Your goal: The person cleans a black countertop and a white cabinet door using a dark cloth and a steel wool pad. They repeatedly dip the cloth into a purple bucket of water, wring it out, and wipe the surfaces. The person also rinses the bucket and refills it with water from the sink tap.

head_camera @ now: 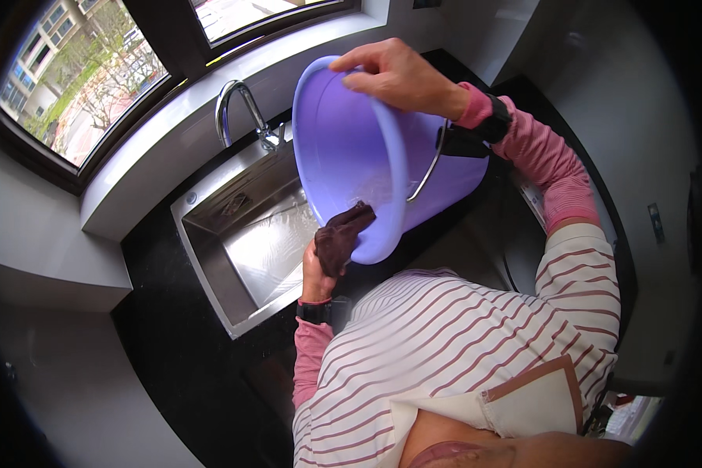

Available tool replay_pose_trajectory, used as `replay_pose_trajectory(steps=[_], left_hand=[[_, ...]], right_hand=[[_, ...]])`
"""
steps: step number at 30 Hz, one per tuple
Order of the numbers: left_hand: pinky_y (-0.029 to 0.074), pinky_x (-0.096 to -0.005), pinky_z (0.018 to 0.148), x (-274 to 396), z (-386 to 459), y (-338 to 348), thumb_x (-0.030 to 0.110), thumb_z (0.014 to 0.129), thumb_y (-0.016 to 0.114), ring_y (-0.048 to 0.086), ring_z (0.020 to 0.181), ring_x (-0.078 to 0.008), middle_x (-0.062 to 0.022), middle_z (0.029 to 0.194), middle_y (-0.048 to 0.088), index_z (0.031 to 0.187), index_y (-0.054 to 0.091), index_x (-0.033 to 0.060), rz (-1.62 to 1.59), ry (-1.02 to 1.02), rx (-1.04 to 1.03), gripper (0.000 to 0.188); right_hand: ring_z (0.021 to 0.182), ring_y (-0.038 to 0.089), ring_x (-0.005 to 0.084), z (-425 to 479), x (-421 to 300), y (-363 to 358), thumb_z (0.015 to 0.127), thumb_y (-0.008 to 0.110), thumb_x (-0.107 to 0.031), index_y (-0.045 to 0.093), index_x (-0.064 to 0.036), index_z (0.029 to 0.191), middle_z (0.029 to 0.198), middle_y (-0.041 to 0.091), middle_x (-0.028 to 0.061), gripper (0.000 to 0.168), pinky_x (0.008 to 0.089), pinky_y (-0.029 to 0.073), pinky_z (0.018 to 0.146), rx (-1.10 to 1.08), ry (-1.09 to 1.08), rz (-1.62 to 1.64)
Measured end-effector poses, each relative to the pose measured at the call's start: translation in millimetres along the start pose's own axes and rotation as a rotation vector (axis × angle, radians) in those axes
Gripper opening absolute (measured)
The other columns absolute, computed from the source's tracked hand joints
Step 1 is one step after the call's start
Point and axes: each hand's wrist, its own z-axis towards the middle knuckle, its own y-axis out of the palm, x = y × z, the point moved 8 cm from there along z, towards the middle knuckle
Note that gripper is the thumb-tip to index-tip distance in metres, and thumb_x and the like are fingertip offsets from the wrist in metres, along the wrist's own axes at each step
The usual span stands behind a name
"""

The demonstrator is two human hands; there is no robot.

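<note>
A purple plastic bucket point(444, 175) lies tipped on its side, its mouth facing the stainless steel sink point(263, 251). Fingers of my right hand point(386, 76) grip the upper rim. Below, my left hand point(319, 272) holds a wet-looking dark brown cloth point(339, 240) at the bucket's lower rim, partly over its mouth. A little clear water shows inside the bucket near the cloth. The metal wire handle point(436, 164) hangs at the bucket's side. Shallow water covers part of the sink's bottom.
A chrome faucet point(243, 111) stands at the sink's back edge, under a windowsill point(152, 164). Black countertop point(158, 316) surrounds the sink. A wall corner point(108, 263) juts out at the left. A dark-framed window point(181, 41) is above.
</note>
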Motion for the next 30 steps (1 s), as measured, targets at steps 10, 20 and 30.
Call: replay_pose_trajectory(steps=[10,20,30], left_hand=[[0.033,-0.0273,0.035,-52,32,6,0.038,0.096,0.038,0.052,0.052,-0.022,-0.0019,0.076,0.058,0.102,0.054,0.0187,-0.089,-0.224,-0.059,0.026],[0.032,-0.0249,0.04,-86,29,14,0.037,0.094,0.042,0.047,0.055,-0.0186,-0.0051,0.078,0.057,0.096,0.055,0.018,-0.225,-0.486,-0.233,0.023],[0.028,-0.0205,0.041,-85,30,30,0.05,0.095,0.04,0.044,0.056,-0.013,-0.009,0.094,0.062,0.109,0.056,0.01,-0.27,-0.526,-0.436,0.046]], right_hand=[[0.054,0.062,0.0208,65,29,38,0.078,0.053,-0.008,0.071,0.002,0.096,0.077,0.069,0.0142,0.028,0.0323,0.051,0.05,-0.247,0.372,-0.365],[0.042,0.056,0.0225,92,47,96,0.073,0.048,-0.004,0.059,0.003,0.059,0.051,0.055,0.0138,0.019,0.0352,0.046,0.041,-0.404,0.428,-0.493],[0.049,0.063,0.0297,107,21,123,0.071,0.051,-0.011,0.063,0.005,0.054,0.05,0.058,0.0177,0.026,0.0372,0.049,0.046,-0.537,0.313,-0.655]])
